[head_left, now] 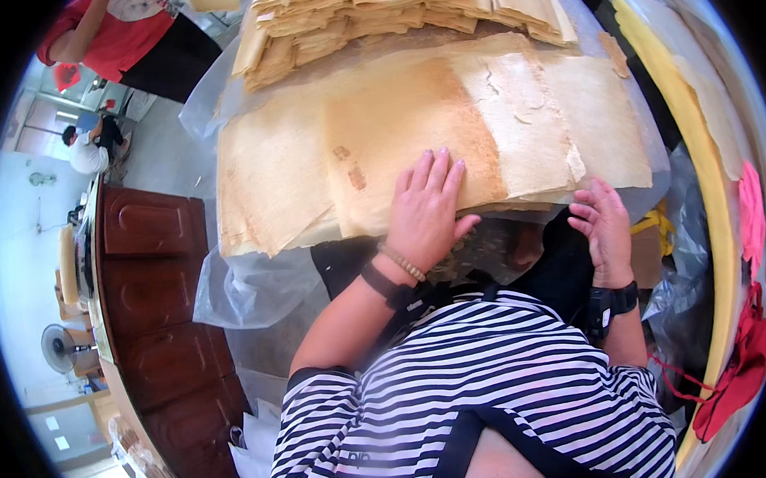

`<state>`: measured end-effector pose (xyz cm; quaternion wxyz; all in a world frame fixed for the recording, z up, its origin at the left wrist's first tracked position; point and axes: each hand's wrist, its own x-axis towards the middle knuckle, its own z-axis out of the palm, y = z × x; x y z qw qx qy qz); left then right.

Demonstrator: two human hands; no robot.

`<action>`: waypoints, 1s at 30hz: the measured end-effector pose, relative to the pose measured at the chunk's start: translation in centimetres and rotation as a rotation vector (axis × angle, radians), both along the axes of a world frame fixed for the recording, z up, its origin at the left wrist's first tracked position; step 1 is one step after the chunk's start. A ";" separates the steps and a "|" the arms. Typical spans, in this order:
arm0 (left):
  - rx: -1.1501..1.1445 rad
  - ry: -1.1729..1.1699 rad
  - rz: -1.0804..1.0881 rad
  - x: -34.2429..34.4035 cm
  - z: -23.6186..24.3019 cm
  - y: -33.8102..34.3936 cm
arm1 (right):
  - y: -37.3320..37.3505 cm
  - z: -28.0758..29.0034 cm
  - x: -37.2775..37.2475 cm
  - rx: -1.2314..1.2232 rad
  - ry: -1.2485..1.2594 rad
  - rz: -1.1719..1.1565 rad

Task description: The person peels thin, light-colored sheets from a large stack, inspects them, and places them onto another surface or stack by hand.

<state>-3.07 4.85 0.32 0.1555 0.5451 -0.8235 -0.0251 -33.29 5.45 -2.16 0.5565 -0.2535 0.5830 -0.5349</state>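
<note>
Broad, thin tan sheets (406,112) lie overlapped in a flat layer before me, with rough, torn edges. Some carry brown stains, and a paler, flaking strip (534,117) runs across the right part. I cannot tell what they are made of. My left hand (426,202) rests flat on top near the front edge, fingers stretched out and thumb apart. Just off the front right edge, my right hand (604,227) is raised with loosely bent fingers and nothing visible in it. Behind the layer rises a thick stack of similar folded sheets (393,17).
Clear plastic film (257,289) hangs below the work surface at the left. Brown wooden cabinets (163,289) and a fan (58,349) stand farther left. A yellow padded edge (713,211) and red cloth (736,374) are at the right. Two other people are at the upper left.
</note>
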 end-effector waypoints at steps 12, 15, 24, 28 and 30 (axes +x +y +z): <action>-0.236 -0.118 -0.021 6.7 -1.3 2.4 | -1.8 1.1 0.6 0.057 0.184 0.236; -0.257 -0.137 -0.013 7.4 -0.4 2.5 | -0.6 1.0 0.8 0.158 0.101 0.354; -0.165 -0.128 0.186 15.0 -0.4 3.7 | 2.7 0.3 4.6 0.174 -0.215 0.533; -0.072 -0.105 0.176 13.0 -0.2 5.0 | 1.9 -1.1 4.9 0.166 -0.160 0.560; 0.013 -0.040 0.091 9.5 1.4 4.8 | 1.4 -1.9 4.5 0.148 -0.106 0.560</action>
